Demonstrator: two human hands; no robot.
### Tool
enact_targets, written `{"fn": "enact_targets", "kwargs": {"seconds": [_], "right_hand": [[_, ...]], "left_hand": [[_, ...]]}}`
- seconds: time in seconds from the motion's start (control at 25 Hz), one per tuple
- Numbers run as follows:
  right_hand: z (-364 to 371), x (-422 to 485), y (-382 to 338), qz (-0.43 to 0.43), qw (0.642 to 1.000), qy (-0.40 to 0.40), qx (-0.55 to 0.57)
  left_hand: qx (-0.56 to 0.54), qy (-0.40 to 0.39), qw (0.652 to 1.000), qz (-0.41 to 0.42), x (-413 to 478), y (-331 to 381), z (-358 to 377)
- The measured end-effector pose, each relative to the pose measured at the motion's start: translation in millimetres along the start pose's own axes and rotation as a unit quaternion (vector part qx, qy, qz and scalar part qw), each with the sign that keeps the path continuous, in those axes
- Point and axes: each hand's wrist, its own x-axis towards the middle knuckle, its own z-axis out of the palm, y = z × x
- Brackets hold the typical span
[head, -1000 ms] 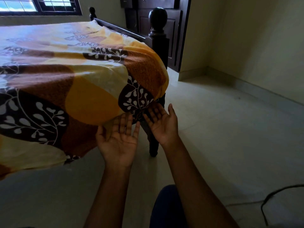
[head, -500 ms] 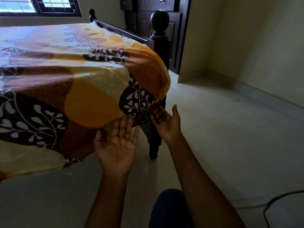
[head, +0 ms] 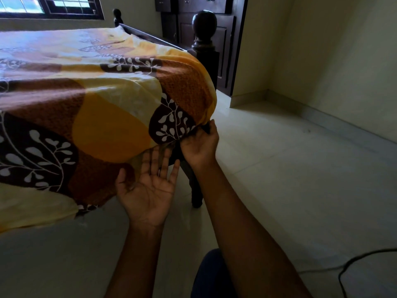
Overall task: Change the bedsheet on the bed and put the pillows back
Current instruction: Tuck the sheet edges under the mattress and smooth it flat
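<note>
Head view, looking down along the side of the dark wooden bed [head: 204, 24] with its round-knobbed corner post. The yellow-and-brown leaf-print bedsheet [head: 103, 100] lies spread over the bed top and hangs loose over this side and corner, not yet tucked in. No pillows show here.

The sheet is thin, soft cloth, light for its spread and with no stiffness of its own. I judge it will sag, bunch and slide off the edge wherever I let go. It wants holding at the hem near the corner, where one pull draws both sides taut.

My right hand [head: 199, 145] is at that corner, just beside the dark bed leg [head: 196, 190]. Its fingers are tucked under the drooping fold and the thumb is outside, pinching the cloth. My left hand [head: 148, 190] is flat, palm up, fingers straight, their tips at the underside of the hanging edge, holding nothing. A fuller fistful would, I think, slip less than this pinch.
</note>
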Motion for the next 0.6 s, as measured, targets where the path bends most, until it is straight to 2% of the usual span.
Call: {"fn": "enact_targets", "kwargs": {"seconds": [0.12,0.24,0.36,0.44,0.52,0.6], "right_hand": [[-8.7,-10.0,0.6,-0.001,0.996,0.059,-0.063],[-38.1,-42.5,10.8,0.031,0.99,0.106,-0.082],[-54.1,-53.4,37.2,0.076,0.981,0.142,-0.111],[-57.7,-52.8,59.5,0.128,0.969,0.143,-0.157],[-56.0,-52.0,81.1,0.177,0.957,0.109,-0.203],[-48.6,-49.4,96.7,0.19,0.953,0.079,-0.224]], "left_hand": [[0.067,0.106,0.992,-0.003,-0.9,-0.5,6.1],[0.169,0.232,0.958,0.007,-1.4,-2.0,1.1],[0.181,0.322,0.929,0.032,-14.8,-6.9,-16.2],[0.166,0.328,0.928,0.062,-24.8,2.1,-29.9],[0.165,0.306,0.931,0.112,-26.8,27.1,-42.2],[0.185,0.277,0.931,0.147,-22.4,55.2,-44.6]]}}
